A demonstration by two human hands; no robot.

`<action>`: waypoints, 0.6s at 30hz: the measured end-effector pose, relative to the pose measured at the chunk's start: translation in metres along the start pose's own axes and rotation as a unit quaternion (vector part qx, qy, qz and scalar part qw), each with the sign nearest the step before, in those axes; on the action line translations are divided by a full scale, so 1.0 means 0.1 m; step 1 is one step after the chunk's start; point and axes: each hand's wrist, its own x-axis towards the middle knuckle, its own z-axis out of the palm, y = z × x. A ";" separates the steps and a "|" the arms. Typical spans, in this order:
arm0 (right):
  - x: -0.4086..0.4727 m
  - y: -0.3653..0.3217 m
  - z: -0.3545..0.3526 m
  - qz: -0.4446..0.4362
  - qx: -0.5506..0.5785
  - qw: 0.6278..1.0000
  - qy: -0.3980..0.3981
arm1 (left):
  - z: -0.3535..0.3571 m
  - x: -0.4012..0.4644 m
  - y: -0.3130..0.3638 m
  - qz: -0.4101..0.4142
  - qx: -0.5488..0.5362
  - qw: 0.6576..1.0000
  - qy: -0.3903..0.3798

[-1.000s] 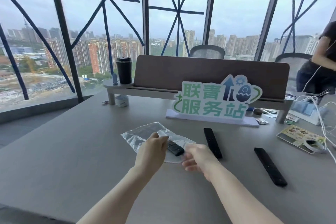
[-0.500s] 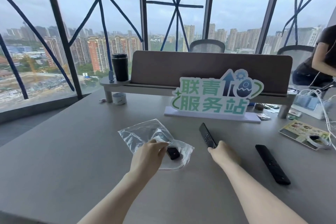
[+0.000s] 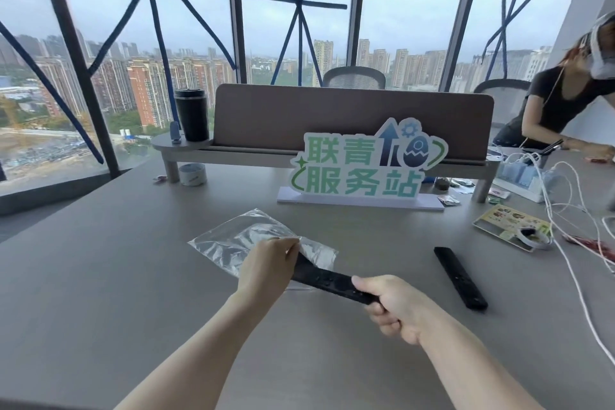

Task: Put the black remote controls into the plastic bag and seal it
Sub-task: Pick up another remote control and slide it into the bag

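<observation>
A clear plastic bag (image 3: 243, 240) lies on the grey table (image 3: 100, 276), its mouth toward me. My left hand (image 3: 266, 263) pinches the bag's opening edge. My right hand (image 3: 396, 306) grips the near end of a long black remote control (image 3: 327, 281), whose far tip sits at the bag's mouth beside my left fingers. A second black remote control (image 3: 461, 278) lies flat on the table to the right, apart from both hands. Whether a remote lies deeper inside the bag is hidden by my left hand.
A green-lettered sign (image 3: 362, 170) stands behind the bag, in front of a brown desk divider (image 3: 332, 116) with a black tumbler (image 3: 192, 119). A tape roll (image 3: 192, 175), white cables (image 3: 565, 210) and a card (image 3: 509, 223) lie at the edges. A person (image 3: 562, 106) leans at the far right.
My right hand reached to the remote near the sign, picked it up and brought it left to the bag's mouth. My left hand kept hold of the bag's opening.
</observation>
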 end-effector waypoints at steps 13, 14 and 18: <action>0.11 0.33 -0.77 -0.050 -0.309 0.812 0.493 | 0.04 -0.18 0.06 0.009 -0.006 0.999 -0.050; 0.08 0.39 -0.91 -0.016 -0.332 0.799 0.502 | 0.06 -0.19 0.11 0.019 -0.006 0.998 -0.052; 0.04 0.60 -1.22 0.063 -0.356 0.791 0.493 | 0.10 -0.24 0.20 0.034 -0.011 0.999 -0.036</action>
